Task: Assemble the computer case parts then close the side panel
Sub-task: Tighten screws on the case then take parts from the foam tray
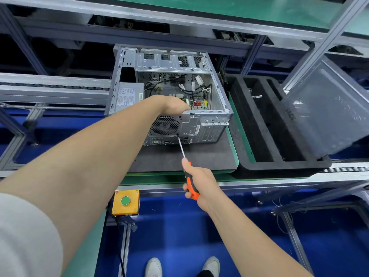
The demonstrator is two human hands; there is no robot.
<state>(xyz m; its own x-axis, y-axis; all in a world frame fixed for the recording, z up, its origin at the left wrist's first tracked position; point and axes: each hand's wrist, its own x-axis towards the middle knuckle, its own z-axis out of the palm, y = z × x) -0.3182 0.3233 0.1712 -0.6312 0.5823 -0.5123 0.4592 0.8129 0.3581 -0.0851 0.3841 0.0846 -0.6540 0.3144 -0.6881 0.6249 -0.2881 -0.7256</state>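
The case point(191, 126) lies open-side up on a dark mat point(179, 160) on the green desk point(151, 177), its rear panel facing the person. The left hand point(173, 105) hooks over the rear top edge beside the fan grille. Its fingers dip inside the case out of sight, so I cannot tell whether they hold anything. The right hand point(201, 182) is wrapped round the orange-and-black handle of a screwdriver point(182, 147). The tip touches the rear panel just right of the grille, above the ports. The side panel point(327, 108) leans tilted at the far right, resting in a black foam tray point(249, 120) beside the mat. A yellow box point(125, 202) with a green button hangs under the desk's front edge.
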